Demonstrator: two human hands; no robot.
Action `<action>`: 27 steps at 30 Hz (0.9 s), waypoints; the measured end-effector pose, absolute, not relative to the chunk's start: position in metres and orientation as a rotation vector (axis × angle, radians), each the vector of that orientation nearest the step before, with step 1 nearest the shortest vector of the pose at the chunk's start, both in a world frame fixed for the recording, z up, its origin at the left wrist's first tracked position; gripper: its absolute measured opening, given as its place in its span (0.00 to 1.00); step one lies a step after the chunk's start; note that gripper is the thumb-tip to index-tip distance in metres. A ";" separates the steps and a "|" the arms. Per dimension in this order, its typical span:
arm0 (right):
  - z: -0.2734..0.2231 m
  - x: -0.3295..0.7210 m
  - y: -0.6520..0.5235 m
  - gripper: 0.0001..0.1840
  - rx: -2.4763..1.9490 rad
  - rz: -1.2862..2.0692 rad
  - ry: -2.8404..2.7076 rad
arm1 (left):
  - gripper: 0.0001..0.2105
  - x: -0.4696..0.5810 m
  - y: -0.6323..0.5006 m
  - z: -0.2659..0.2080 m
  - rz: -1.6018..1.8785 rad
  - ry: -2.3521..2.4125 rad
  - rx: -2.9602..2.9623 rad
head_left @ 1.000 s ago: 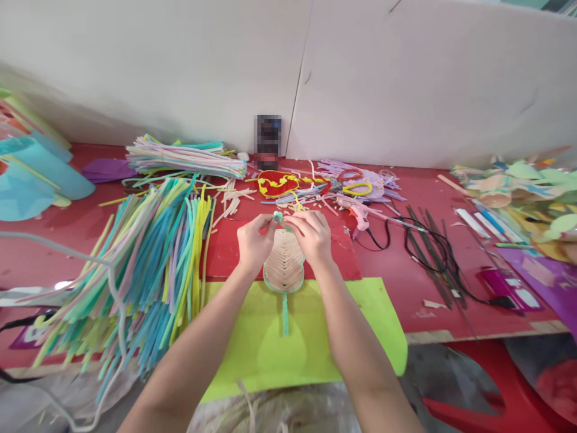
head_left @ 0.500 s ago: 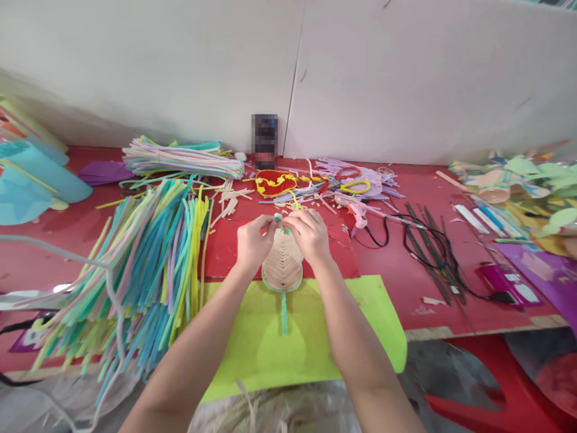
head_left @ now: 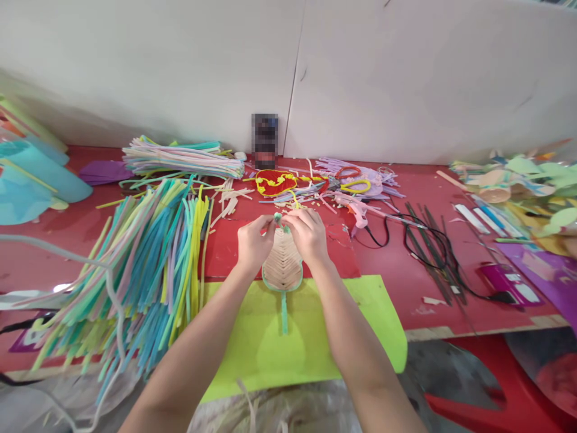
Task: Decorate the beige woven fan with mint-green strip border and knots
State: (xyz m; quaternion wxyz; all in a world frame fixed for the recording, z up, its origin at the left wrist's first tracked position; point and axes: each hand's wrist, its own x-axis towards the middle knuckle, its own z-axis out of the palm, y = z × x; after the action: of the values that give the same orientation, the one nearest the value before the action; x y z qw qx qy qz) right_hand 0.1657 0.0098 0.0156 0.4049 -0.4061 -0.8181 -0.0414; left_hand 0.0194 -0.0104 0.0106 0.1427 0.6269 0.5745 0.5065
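The beige leaf-shaped piece with green edging (head_left: 282, 264) looks ribbed, fuzzy and matt; the loose pile of blue, green and yellow fluffy stems (head_left: 151, 252) looks soft and matt; the pink pistol-shaped plastic glue gun (head_left: 357, 211) looks smooth, the flat red counter (head_left: 383, 260) smooth with a faint sheen

Red table (head_left: 383, 276): pipe-cleaner bundle (head_left: 148, 264), lime sheet (head_left: 256, 355), glue gun (head_left: 358, 211), perhaps paper cutouts (head_left: 525, 171).

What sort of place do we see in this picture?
Probably a handicraft workspace: on the red table lie a heap of colourful fuzzy stems, scissors and what looks like a pink glue gun.
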 end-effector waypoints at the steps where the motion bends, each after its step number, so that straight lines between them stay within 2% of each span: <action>1: 0.016 0.165 0.010 0.09 -1.026 -0.104 -2.060 | 0.07 0.019 -0.010 0.010 1.460 1.661 1.813; 27: 0.000 0.136 0.004 0.06 -1.178 0.311 -1.585 | 0.09 0.019 -0.010 0.006 1.488 1.738 1.840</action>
State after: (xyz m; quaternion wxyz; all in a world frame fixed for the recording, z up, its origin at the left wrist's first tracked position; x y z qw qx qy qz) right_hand 0.1356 0.0038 0.0002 0.5407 -0.4957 -0.6669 0.1309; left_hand 0.0189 -0.0104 0.0058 0.1026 0.6234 0.5889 0.5040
